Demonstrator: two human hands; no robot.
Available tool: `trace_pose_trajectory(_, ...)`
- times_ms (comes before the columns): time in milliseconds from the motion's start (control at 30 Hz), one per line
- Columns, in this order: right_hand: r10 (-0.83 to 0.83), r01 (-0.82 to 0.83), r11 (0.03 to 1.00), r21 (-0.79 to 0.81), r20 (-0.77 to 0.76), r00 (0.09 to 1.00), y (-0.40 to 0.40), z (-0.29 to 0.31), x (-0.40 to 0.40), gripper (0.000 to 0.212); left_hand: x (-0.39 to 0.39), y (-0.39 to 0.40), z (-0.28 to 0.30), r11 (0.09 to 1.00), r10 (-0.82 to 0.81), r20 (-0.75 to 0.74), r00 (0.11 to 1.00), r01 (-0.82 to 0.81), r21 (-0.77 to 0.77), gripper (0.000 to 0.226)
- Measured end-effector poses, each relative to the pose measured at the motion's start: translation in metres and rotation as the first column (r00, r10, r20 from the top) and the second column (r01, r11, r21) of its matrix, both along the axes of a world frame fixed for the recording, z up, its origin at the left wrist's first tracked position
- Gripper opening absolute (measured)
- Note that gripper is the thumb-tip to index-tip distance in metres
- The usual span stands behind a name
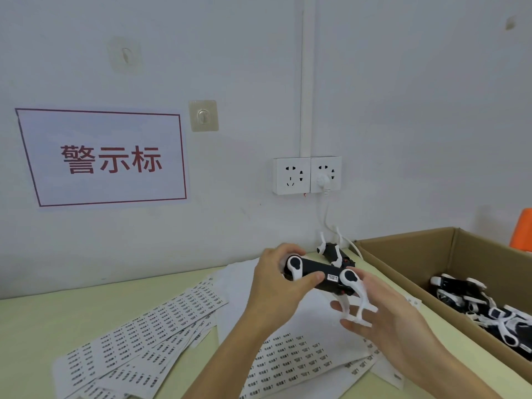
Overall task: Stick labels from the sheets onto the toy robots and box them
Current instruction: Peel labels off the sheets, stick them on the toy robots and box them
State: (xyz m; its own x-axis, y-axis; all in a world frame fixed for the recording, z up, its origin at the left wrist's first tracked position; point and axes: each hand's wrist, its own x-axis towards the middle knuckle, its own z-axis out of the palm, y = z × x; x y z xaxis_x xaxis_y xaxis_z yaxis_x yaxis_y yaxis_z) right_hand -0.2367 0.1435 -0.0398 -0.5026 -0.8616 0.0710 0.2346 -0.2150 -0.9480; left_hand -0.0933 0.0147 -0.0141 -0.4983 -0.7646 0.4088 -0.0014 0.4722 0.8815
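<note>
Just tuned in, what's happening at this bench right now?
A person holds a black-and-white toy robot above the label sheets. The left hand grips its body; the right hand supports its white legs. A small label already sits on its side. More toy robots lie in the cardboard box at right, and another one stands by the wall.

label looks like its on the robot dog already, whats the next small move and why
Probably carry the toy robot right and set it in the cardboard box. A white label already sits on its black body, the left hand grips it, the right hand supports its legs, and other robots already lie inside.
</note>
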Motion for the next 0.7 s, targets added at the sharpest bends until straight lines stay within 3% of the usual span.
trace_pose_trajectory(100,-0.135,0.137,0.991,-0.007,-0.214,0.967,-0.004,-0.001,0.006,0.037,-0.003,0.002,-0.008,1.000,0.007,-0.020,1.000,-0.007,0.013,0.031)
trace_pose_trajectory(200,-0.186,0.182,0.982,-0.041,-0.293,0.938,-0.005,-0.003,0.007,0.036,-0.005,0.001,-0.013,0.998,-0.014,-0.022,1.000,0.016,0.058,0.031)
trace_pose_trajectory(533,-0.193,0.193,0.981,-0.033,-0.321,0.927,-0.005,-0.006,0.004,0.035,0.001,-0.001,-0.009,0.989,-0.102,0.000,0.995,0.101,0.109,0.022)
trace_pose_trajectory(700,-0.087,0.115,0.987,0.115,-0.224,0.971,-0.004,-0.007,0.005,0.022,0.006,-0.007,0.001,0.964,-0.164,0.144,0.976,0.128,0.233,0.015)
